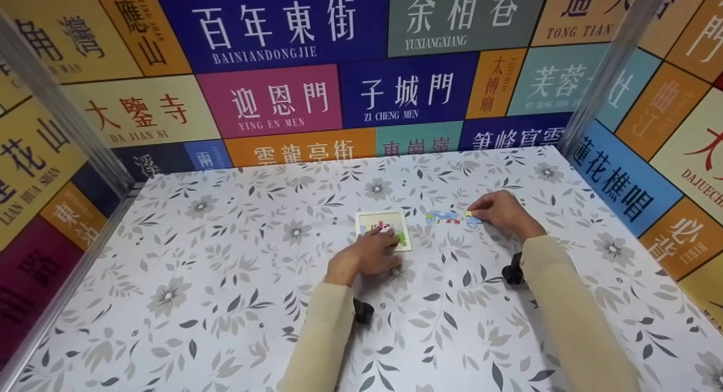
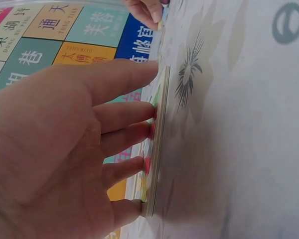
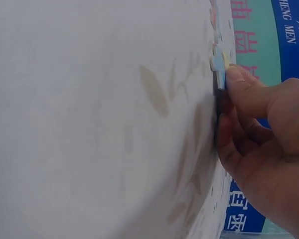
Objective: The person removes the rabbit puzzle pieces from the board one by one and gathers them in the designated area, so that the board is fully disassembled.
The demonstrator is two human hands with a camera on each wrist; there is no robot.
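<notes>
My left hand (image 1: pixel 370 253) rests on a small square picture board (image 1: pixel 405 236) with a pale border. In the left wrist view, the fingertips (image 2: pixel 147 130) touch the board's face and the fingers are extended. To the right, several colourful jigsaw pieces (image 1: pixel 446 217) lie in a short row on the table. At the row's right end, my right hand (image 1: pixel 502 211) pinches a blue and yellow jigsaw piece (image 3: pixel 219 62) by its edge, between thumb and fingers. The left hand covers part of the board's picture.
A white tablecloth (image 1: pixel 254 268) with grey flowers and leaves lies under everything. Panels with Chinese lettering (image 1: pixel 271 30) stand along the back and both sides. Metal posts (image 1: pixel 613 70) rise at the back corners. A black wrist device (image 1: pixel 363 312) sits by the left sleeve.
</notes>
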